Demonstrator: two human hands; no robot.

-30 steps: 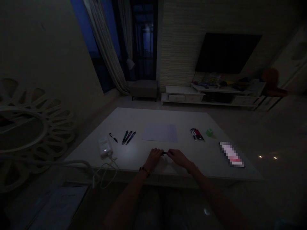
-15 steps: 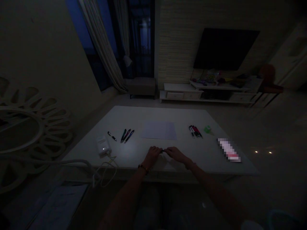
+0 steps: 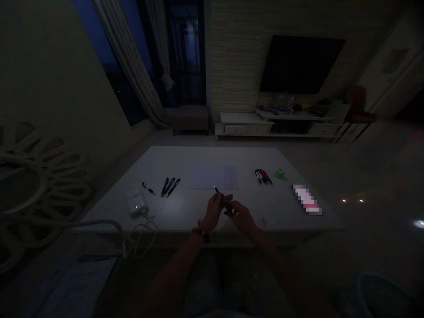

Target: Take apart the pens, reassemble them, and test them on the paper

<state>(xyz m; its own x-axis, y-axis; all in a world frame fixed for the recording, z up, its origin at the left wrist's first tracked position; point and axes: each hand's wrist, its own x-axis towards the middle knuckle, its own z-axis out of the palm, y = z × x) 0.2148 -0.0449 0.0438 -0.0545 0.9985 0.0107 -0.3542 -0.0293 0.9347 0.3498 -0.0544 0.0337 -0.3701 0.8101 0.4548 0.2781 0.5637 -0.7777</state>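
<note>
Pen (image 3: 221,198) | axis diagonal, tip seemingly far-left | left hand (image 3: 213,213), right hand (image 3: 242,219) pinching it

A dark pen (image 3: 221,198) is held tilted over the near part of the worktop (image 3: 185,159), in the grip of the left hand (image 3: 214,211), its lower end pinched by the right hand (image 3: 242,217). Just beyond, a sheet of paper (image 3: 213,177) is flanked by three pens (image 3: 169,187) on the left and a bunch of pens (image 3: 263,176) on the right.
</note>
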